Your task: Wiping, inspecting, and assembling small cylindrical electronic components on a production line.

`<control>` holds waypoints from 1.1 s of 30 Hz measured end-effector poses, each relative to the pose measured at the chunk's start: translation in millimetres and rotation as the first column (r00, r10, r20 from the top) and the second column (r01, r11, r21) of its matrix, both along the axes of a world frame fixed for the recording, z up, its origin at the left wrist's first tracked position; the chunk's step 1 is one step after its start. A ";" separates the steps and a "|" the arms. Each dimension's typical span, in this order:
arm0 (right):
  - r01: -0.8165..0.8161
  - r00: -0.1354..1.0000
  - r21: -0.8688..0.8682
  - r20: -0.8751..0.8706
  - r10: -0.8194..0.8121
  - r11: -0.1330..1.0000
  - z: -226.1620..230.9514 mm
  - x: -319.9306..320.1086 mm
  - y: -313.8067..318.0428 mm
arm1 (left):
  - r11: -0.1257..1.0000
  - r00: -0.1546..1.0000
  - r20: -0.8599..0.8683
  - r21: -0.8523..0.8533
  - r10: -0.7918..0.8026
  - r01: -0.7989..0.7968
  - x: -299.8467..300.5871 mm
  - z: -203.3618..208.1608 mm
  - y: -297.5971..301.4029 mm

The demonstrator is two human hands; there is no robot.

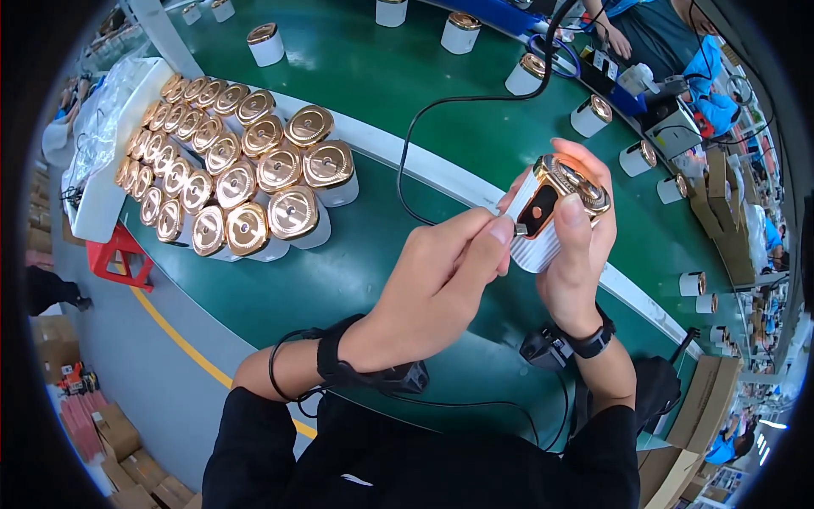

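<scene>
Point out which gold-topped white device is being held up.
The gold-topped device in the right hand, tilted, black panel showing; the others stand on green surfaces.

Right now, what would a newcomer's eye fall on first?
Probably the packed gold-topped white units at the green table's left. Next, right of centre, the right hand holds a similar unit while the left hand pinches a metal plug beside it. A red stool stands far left.

Red stool (pixel 103 256), yellow floor line (pixel 203 364) and cardboard boxes (pixel 116 430) at lower left.
</scene>
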State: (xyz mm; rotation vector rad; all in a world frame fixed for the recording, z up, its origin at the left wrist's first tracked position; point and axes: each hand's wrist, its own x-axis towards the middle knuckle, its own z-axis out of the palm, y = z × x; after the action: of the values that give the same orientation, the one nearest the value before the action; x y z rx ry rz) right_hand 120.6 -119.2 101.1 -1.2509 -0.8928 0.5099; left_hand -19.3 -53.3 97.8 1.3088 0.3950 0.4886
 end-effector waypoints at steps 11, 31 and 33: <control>0.111 0.989 -0.010 0.103 -0.109 0.994 -6.0 -7.3 -3.6 | 0.996 0.999 0.019 -0.085 0.036 -0.034 8.0 -12.0 -1.0; 0.890 0.439 -0.289 0.750 -0.494 0.352 -60.2 381.2 -281.7 | 0.930 0.988 -0.142 -0.351 0.059 -0.106 34.7 -21.9 26.1; 0.906 0.421 -0.359 0.818 -0.392 0.224 -66.1 392.9 -285.1 | 0.929 0.984 -0.165 -0.348 0.070 -0.124 32.8 -28.1 31.0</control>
State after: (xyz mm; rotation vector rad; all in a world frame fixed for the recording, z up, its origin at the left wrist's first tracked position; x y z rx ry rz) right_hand 513.4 -404.3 35.0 -2.5984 -0.3948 -0.3773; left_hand 13.4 -22.3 69.7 0.9768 0.6467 0.3795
